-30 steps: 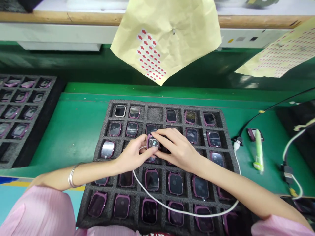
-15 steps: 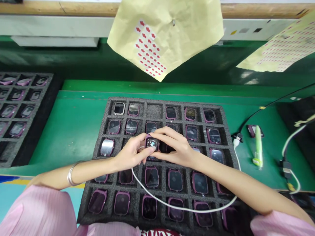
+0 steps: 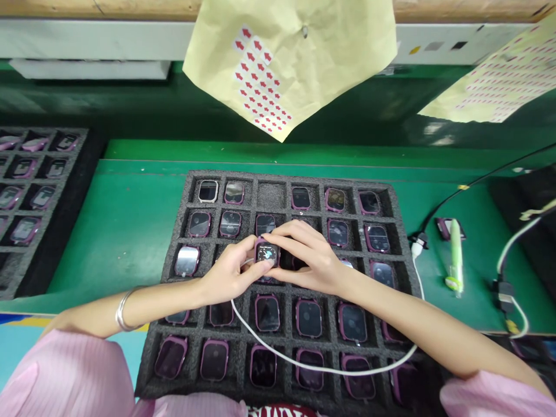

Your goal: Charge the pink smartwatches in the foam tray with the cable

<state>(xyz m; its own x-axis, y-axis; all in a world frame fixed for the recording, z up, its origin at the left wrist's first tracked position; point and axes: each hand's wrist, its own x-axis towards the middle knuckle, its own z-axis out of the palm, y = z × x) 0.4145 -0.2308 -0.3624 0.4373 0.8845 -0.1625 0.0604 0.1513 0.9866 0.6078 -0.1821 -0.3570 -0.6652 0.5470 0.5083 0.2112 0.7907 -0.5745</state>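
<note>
A purple-cased smartwatch (image 3: 267, 252) with a lit dial is held between both hands above the foam tray (image 3: 271, 197). My left hand (image 3: 234, 267) grips it from the left, its thumb on the lower part of the screen. The fingers of my right hand (image 3: 310, 255) close on the watch's top and right lower edge. A white cable (image 3: 299, 365) runs from under my left hand, loops over the tray and goes up to the right. More dark-screened watches (image 3: 267, 313) lie in the tray's compartments. What sits behind the held watch is hidden by my fingers.
Another foam tray (image 3: 72, 174) with watches stands at the left. On the green table (image 3: 125, 214), at right, lie a light green pen-like tool (image 3: 455, 255), a purple-cased piece (image 3: 443, 228) and a cable connector (image 3: 419, 242). Yellow sticker sheets (image 3: 339, 63) hang overhead at the back.
Both hands keep the same hold on the lit watch. The view has shifted very slightly; nothing else has visibly moved.
</note>
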